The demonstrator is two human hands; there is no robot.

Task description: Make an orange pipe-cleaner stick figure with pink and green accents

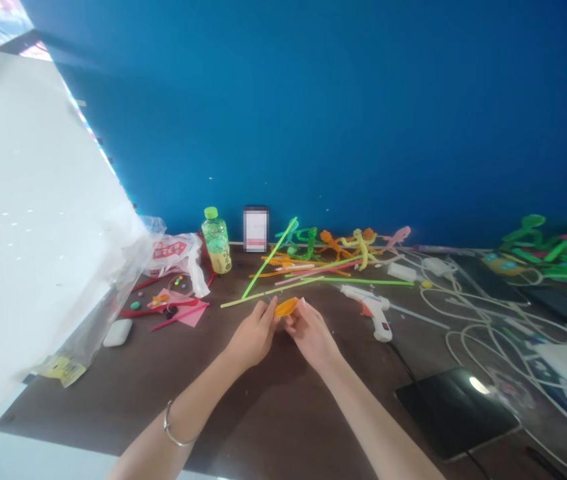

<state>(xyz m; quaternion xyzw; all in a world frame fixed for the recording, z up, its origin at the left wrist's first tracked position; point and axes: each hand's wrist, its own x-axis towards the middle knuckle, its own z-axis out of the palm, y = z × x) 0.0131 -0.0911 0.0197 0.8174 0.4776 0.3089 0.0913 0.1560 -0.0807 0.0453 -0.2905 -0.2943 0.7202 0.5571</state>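
Note:
An orange piece [286,308], small and fuzzy-looking, is held between my two hands above the dark table [273,407]. My left hand [253,333] grips its left end with the fingers closed, and a metal bangle circles that wrist. On the other end, my right hand [312,333] pinches it between thumb and fingers. Just beyond my hands lie loose green, yellow, pink and orange pipe cleaners [298,283]. A white glue gun [374,312] rests on the table to the right of my right hand.
A green-capped bottle [217,243] and a phone [256,230] stand near the blue wall, beside bent pipe-cleaner figures [333,245]. Pink scraps [191,312] and a white case [118,333] lie left. White cables [463,307] and a black tablet [456,410] are right.

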